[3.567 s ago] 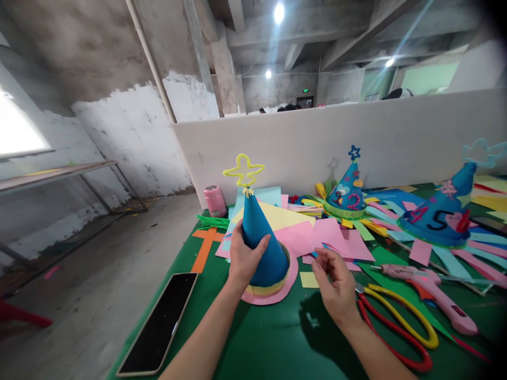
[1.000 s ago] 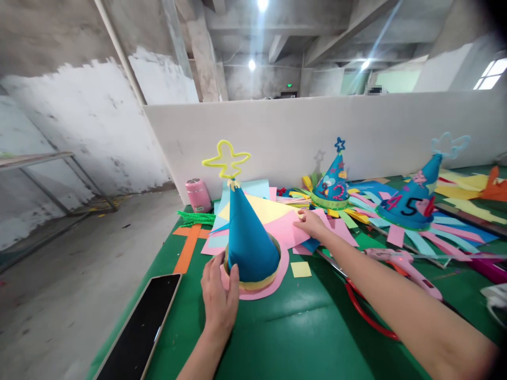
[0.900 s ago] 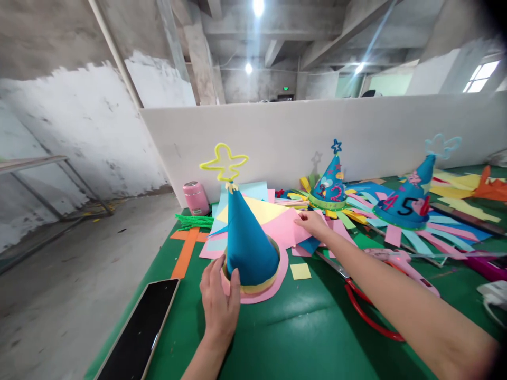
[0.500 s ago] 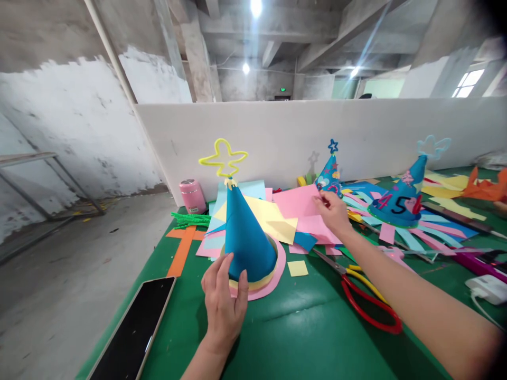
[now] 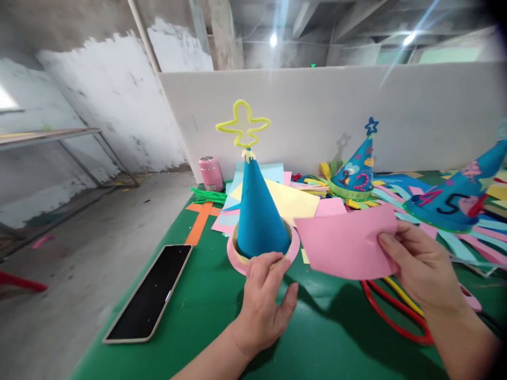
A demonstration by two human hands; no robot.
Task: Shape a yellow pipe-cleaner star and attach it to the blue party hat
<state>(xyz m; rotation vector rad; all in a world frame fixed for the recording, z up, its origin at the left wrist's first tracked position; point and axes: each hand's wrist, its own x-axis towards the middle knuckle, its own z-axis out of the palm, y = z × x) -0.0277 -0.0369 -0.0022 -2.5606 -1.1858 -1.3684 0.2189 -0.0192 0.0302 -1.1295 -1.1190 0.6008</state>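
Note:
A blue cone party hat stands upright on the green table, topped by a yellow pipe-cleaner shape. Around its base runs a pink paper brim with a yellowish inner band. My left hand is at the front of this brim, fingers spread and fingertips on or just over its edge. Pinched between the thumb and fingers of my right hand is a piece of pink paper, raised above the table. It partly hides a small yellow paper and the red-and-yellow-handled scissors.
A phone lies at the left, near orange strips, green pipe cleaners and a pink can-shaped object. Loose coloured sheets lie behind the hat. Two decorated hats stand right, before a white partition.
My right hand has brought the pink paper off the pile toward me. My left hand has shifted along the front of the brim. The view has tilted down and turned left.

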